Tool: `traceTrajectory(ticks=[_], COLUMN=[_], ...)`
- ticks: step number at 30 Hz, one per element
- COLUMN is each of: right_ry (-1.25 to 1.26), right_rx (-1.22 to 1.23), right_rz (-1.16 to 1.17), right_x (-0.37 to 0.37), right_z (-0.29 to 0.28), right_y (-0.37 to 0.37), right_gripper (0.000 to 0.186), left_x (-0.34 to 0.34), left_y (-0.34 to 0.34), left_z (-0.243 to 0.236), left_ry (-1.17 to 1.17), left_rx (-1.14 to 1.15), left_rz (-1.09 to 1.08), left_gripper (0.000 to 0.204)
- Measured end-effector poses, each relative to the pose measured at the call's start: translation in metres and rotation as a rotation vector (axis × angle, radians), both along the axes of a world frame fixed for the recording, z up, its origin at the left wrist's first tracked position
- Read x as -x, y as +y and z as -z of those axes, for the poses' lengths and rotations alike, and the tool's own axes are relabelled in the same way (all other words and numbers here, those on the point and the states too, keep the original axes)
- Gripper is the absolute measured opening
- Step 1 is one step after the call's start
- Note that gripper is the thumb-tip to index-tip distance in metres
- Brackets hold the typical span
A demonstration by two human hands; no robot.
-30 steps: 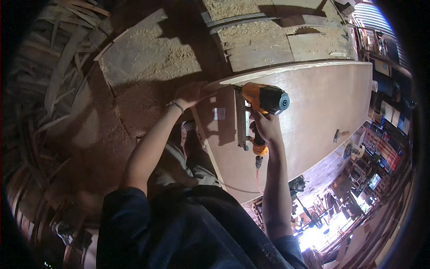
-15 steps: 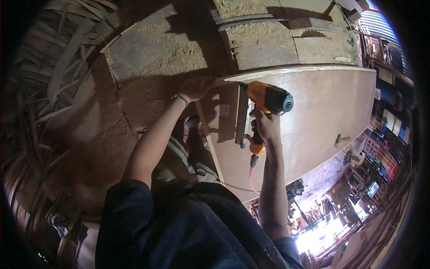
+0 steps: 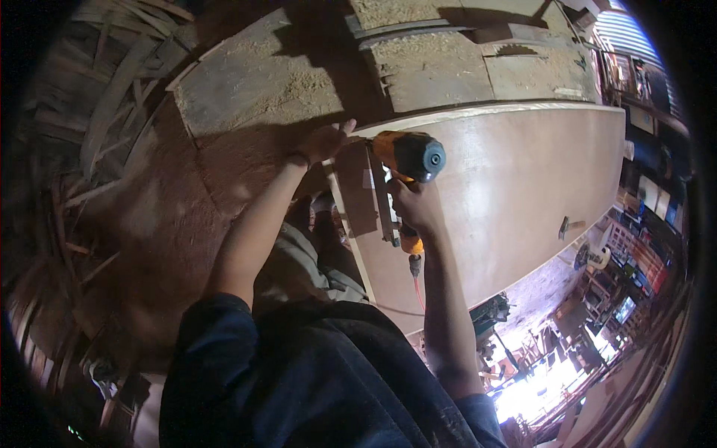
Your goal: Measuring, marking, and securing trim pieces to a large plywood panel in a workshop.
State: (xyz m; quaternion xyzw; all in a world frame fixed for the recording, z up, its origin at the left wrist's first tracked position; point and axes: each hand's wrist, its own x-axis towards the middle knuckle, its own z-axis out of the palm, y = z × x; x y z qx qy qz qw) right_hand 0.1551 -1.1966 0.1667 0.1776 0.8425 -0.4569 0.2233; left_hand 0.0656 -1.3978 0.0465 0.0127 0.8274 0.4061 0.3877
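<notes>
My right hand (image 3: 417,205) is wrapped around the handle of an orange and black nail gun (image 3: 403,153). The gun's nose meets the pale wooden strip (image 3: 463,114) along the far edge of a large brown wooden panel (image 3: 515,179), close to its left corner. A red air hose (image 3: 420,293) hangs from the base of the gun. My left hand (image 3: 325,143) is at that corner, touching the wood, with some fingers stretched out and others hidden. Another pale strip (image 3: 345,216) edges the panel's left side.
A hammer (image 3: 571,227) lies on the panel's right part. Beyond the panel are boards (image 3: 441,82) strewn with sawdust, and a saw blade (image 3: 515,51). Scrap wood (image 3: 112,104) is piled at the far left. Tools and timber crowd the lower right.
The nail gun has moved left in my right hand, closer to the panel's corner. My left hand has drawn back slightly to the left, its fingertips now lifted into view.
</notes>
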Motion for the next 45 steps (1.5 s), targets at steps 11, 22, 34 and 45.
traceTrajectory(ticks=[11,22,34,45], right_ry=[-0.112,-0.515,-0.255,-0.213], right_rx=[-0.19,-0.195,-0.14,-0.18], right_rz=[0.021,0.581,0.844,0.946], right_x=[-0.146,-0.349,-0.541,-0.724], right_z=[-0.052,-0.107,-0.06,0.001], right_y=[-0.011,-0.095,-0.295,-0.432], right_gripper=[0.045,0.071,0.077,0.07], left_x=[-0.011,0.005,-0.148,-0.409], left_y=[-0.011,-0.039,0.017,0.059], left_z=[0.015,0.033,-0.019,0.009], left_ry=[0.13,0.391,1.293,1.068], left_rx=[-0.005,0.08,0.342,0.212], left_rz=[0.051,0.289,1.008,1.058], left_gripper=[0.088,0.07,0.061,0.084])
